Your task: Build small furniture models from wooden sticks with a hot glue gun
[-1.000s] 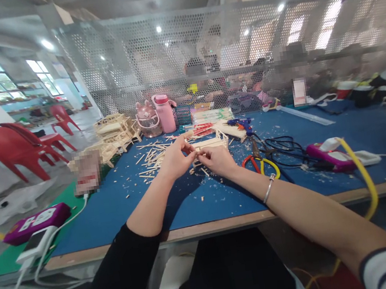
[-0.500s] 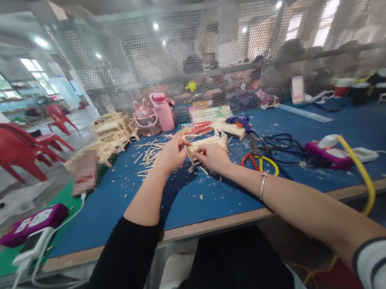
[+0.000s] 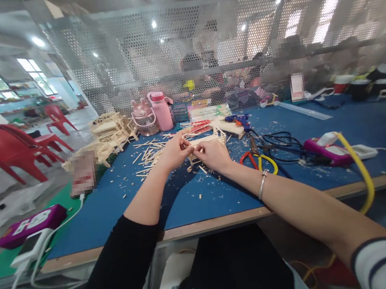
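Small wooden frame [image 3: 210,138] mid-scene on blue tabletop [image 3: 187,207], partly hidden by hands. Left hand [image 3: 174,153] at its left end, thumb and index nearly together. Right hand [image 3: 214,155] at near side, thumb and index bent close too. Both hands' fingertips almost meet; cannot tell if clamped on a piece. Loose sticks [image 3: 147,156] left, pliers [image 3: 270,163] right.

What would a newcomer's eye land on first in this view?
Probably the left hand and right hand, their fingertips close together at a small wooden frame on the blue tabletop. Next, likely the pliers with red and yellow handles, lying right of the right hand, and the pink bottle standing behind the loose sticks.
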### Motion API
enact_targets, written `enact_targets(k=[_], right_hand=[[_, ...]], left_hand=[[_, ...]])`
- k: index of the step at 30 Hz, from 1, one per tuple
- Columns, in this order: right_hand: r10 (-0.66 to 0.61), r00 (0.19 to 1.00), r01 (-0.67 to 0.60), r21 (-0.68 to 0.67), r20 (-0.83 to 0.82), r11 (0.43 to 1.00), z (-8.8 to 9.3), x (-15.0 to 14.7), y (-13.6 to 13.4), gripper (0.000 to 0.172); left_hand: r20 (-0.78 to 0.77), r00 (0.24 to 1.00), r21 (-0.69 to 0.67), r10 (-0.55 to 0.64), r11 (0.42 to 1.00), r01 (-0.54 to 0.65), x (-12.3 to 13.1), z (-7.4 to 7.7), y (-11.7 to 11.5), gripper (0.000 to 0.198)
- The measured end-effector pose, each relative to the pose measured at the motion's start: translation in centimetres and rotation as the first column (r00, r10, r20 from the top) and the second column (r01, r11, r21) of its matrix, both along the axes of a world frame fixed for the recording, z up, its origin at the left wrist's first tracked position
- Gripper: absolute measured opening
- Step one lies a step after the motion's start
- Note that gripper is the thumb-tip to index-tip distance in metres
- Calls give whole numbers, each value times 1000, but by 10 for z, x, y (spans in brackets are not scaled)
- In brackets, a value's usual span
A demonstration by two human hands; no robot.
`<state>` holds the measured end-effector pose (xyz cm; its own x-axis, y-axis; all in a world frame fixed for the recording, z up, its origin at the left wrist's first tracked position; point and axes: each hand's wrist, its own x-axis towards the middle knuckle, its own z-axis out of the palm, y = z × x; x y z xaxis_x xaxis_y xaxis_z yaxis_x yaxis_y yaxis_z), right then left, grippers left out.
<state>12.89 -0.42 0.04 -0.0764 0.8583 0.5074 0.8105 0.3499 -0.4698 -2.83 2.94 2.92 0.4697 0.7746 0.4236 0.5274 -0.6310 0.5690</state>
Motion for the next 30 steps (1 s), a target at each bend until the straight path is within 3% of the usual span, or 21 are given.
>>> enact_targets(k=[8,13,20,24,30], right_hand=[[-63,959,110,160,-276,981,10,26,3,21],[-106,937,182,207,-332,961,9,37,7,22],[-51,936,122,186,-347,975,5,35,9,23],[-1,943,65,181,-334,981,5,34,7,20],[164,959,-106,242,-232,964,8,25,-3,21]], left_hand=[[19,1000,22,11,1000,-12,1,-4,2,56],[0,999,39,39,998,-39,1,-3,0,55],[-59,996,75,67,995,-63,2,-1,-2,24],[-57,996,90,71,994,-66,2,-1,0,18],[-24,998,287,60,957,-51,5,5,-8,14]])
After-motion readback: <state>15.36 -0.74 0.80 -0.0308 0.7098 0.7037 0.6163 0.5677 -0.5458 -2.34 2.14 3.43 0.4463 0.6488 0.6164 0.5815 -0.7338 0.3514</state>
